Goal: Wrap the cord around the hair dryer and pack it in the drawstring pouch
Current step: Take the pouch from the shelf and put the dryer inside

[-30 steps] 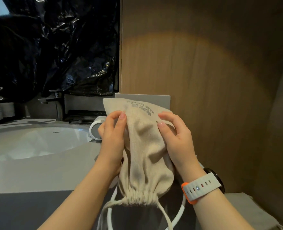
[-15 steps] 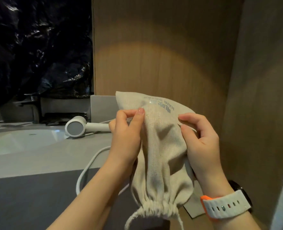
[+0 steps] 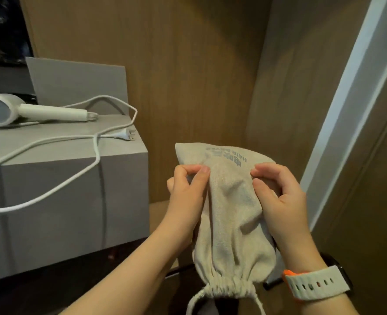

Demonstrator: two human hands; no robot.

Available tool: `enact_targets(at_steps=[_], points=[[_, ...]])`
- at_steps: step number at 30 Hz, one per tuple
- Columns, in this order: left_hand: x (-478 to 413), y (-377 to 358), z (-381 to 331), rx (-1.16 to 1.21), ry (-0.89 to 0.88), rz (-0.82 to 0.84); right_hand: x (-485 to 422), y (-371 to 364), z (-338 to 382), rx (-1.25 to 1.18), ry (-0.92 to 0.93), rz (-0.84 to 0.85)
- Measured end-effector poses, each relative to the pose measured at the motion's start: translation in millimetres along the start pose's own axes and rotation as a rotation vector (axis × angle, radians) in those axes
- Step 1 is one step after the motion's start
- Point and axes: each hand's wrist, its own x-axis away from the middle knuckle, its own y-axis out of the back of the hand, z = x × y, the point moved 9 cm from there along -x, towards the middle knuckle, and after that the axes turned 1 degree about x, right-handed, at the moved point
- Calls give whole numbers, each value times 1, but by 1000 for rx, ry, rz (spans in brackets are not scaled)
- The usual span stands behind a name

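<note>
Fingers [image 3: 205, 171] of left hand [image 3: 188, 196] and right hand [image 3: 279, 201] are pinching the cinched pouch [image 3: 231, 235], so we are likely wrapping the cord [image 3: 95, 147], left of them, next.

I see the hair dryer [image 3: 4, 112] on the counter [image 3: 58, 127] at left, cord [image 3: 95, 148] hanging over its front; the pouch [image 3: 231, 212] is lower centre, between left hand [image 3: 188, 194] and right hand [image 3: 279, 196].

One head-worn wide-angle camera looks forward and down, close over the hands [image 3: 188, 196], counter [image 3: 51, 130] at left.
</note>
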Motion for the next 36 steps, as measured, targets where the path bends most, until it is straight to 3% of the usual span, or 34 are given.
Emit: enact_targets(at_steps=[6, 16, 25, 32, 36], points=[[-16, -21, 95, -5, 226, 29, 17, -2, -96, 23, -181, 11], [-69, 13, 234, 11, 513, -106, 27, -83, -248, 12, -418, 191], [-97, 47, 311, -105, 580, -223, 40, -140, -344, 60, -535, 218], [-115, 35, 349, -208, 579, -105, 60, -146, -390, 178, -575, 141], [-129, 24, 357, -296, 563, -47, 63, -151, -402, 294, -561, 209]])
